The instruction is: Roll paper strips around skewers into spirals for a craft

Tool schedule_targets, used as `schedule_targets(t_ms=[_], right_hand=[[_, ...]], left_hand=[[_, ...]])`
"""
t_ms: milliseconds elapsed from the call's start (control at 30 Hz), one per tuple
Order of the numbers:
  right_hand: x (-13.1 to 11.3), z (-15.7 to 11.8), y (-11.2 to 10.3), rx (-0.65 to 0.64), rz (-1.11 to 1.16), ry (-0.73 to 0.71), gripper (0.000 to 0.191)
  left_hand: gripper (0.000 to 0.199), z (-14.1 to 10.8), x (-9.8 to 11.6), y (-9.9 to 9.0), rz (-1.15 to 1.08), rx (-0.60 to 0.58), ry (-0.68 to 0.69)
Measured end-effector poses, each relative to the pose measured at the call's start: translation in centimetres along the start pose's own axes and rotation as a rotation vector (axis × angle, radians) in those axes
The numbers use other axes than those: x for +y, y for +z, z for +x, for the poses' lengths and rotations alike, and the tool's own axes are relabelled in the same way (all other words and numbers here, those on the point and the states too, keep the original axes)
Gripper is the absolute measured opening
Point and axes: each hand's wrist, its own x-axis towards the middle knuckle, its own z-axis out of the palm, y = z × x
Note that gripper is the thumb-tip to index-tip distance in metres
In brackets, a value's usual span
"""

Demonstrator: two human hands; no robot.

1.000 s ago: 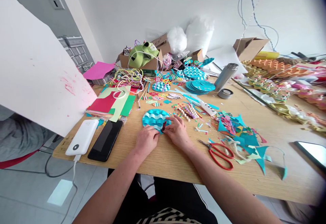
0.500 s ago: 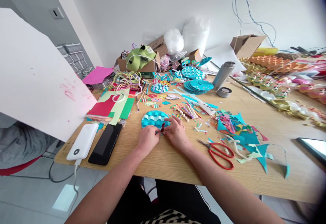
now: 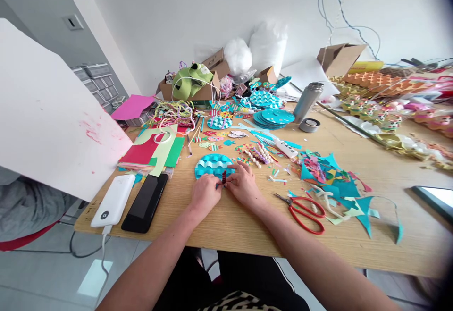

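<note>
My left hand and right hand meet at the near edge of a round blue paper disc with wavy layers, which lies flat on the desk a little way in from its near edge. Between my fingertips I pinch a small dark red curly strip that stands up against the near right rim of the disc. Both grips are closed on that strip, left from the left side, right from the right (the thumbs are mostly hidden, so I judge this by the fingers pressed together around it).

Just to the right of my right hand, red-handled scissors lie flat, apart from my fingers. Beyond them sits a heap of teal and mixed paper scraps. Past the disc, farther from me, lie a row of small beaded strips and a scatter of little coloured paper fish. A stack of plain blue discs rests far off, near a metal flask and a roll of tape.

To my left, a black phone and a white power bank lie side by side at the near left corner, with sheets of red and green paper beyond them. A big white board leans over the left end.
</note>
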Motion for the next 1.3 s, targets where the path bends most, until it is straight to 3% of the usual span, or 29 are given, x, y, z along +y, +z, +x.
schedule_targets(t_ms=[967, 1300], right_hand=[[-0.44, 0.13, 0.06, -0.012, -0.066, -0.047, 0.017], [-0.46, -0.02, -0.68, -0.009, -0.006, -0.041, 0.005]], left_hand=[[0.019, -0.15, 0.16, -0.07, 0.044, -0.013, 0.067], [0.016, -0.52, 0.12, -0.03, 0.051, 0.007, 0.055]])
